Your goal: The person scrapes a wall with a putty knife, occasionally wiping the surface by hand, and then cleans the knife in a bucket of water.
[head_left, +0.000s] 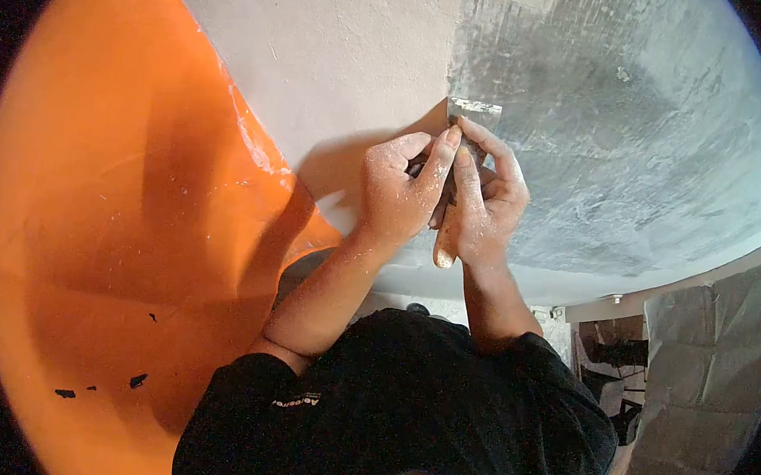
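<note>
A putty knife [474, 110] with a wide flat blade and a pale rounded handle end is held upright before the wall. My right hand [493, 199] is closed round it, thumb and forefinger along the blade's base. White dust coats both hands. My left hand [394, 190] is closed beside it, its thumb tip right at the blade's left edge next to a small dark lump [453, 120]. Something dark shows in the curl of the left fingers, and I cannot tell what it is. Behind them the wall [563, 144] is grey and streaked on the right, pale on the left.
An orange surface [138, 176] with a ragged, whitish border fills the left side, with several dark scraps [137, 381] low on it. Creased grey sheeting [706, 375] hangs at the lower right, near dark furniture or equipment [615, 353].
</note>
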Demonstrator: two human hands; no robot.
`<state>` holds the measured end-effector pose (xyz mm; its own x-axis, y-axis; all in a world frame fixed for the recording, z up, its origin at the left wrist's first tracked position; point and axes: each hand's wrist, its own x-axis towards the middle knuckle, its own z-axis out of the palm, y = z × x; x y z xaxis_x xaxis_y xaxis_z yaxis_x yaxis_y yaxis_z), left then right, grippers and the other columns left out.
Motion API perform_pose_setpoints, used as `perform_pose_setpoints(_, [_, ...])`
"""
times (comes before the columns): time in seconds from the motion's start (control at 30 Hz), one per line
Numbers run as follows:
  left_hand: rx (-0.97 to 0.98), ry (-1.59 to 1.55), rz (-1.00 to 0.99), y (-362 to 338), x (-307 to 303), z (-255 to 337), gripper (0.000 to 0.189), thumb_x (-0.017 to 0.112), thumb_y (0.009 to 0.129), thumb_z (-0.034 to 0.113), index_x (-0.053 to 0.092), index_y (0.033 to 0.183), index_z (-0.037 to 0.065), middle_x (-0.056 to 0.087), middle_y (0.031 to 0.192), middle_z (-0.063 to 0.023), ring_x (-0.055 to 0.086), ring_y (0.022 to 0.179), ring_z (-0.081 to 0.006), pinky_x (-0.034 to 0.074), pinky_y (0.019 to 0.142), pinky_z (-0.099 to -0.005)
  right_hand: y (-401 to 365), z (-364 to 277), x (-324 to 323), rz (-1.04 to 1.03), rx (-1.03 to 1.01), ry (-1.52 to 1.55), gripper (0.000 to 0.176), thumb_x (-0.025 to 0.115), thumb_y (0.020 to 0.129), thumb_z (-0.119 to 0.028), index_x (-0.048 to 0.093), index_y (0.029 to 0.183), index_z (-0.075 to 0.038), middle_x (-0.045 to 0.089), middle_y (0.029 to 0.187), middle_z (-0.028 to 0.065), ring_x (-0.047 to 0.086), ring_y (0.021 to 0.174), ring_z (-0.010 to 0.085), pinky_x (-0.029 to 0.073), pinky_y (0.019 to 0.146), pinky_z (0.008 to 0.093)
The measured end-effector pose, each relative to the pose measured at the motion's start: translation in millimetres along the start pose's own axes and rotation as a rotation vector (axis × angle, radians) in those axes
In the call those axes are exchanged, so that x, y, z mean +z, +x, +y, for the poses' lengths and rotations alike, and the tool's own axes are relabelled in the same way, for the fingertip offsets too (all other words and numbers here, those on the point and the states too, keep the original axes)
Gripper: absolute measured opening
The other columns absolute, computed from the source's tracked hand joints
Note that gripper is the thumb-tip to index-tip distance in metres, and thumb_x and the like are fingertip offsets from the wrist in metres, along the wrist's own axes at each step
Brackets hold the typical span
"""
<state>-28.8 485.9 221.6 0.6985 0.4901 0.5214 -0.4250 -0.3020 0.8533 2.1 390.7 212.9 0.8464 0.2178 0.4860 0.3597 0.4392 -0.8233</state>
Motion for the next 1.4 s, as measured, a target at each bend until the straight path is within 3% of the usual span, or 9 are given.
perform_pose_setpoints(0.33, [0.018,0.001,0.016,1,-2,0,0.033,0.067,0.095,0.020,0.065,0.071,-0.003,0.054,0.057,0.0026,0.045,0.054,-0.0035,0.035,0.045,-0.0251,1,0,1,-0.036,0.004,0.009,0.025,0.055,0.097,-0.002,0.060,0.121,0.003,0.067,0.099,0.0114,0.059,0.057,0.0043,0.046,0.043,0.0195])
perform_pose_setpoints(0.7, [-0.029,-0.079,-0.043,9,-6,7,0.035,0.064,0.097,0.021,0.064,0.069,-0.002,0.054,0.054,0.0010,0.045,0.050,-0.0030,0.033,0.042,-0.0248,3,-13,11,0.001,0.082,0.053,0.026,0.054,0.099,-0.004,0.058,0.123,0.004,0.064,0.073,0.0076,0.053,0.044,0.0065,0.040,0.036,0.0219])
perform_pose_setpoints(1.3, [0.032,-0.124,-0.027,29,-8,24,0.036,0.065,0.096,0.020,0.064,0.068,-0.002,0.056,0.054,0.0011,0.045,0.050,-0.0031,0.035,0.042,-0.0254,19,-35,27,0.022,0.052,0.094,0.025,0.056,0.098,-0.004,0.060,0.122,0.002,0.062,0.069,0.0049,0.051,0.043,0.0062,0.039,0.035,0.0220])
perform_pose_setpoints(1.4, [0.053,-0.101,-0.023,32,-8,27,0.033,0.069,0.094,0.021,0.066,0.070,-0.001,0.054,0.058,0.0049,0.044,0.051,-0.0028,0.034,0.043,-0.0224,20,-39,29,0.031,0.055,0.089,0.025,0.057,0.097,-0.004,0.061,0.121,0.003,0.063,0.070,0.0048,0.052,0.043,0.0059,0.039,0.036,0.0219])
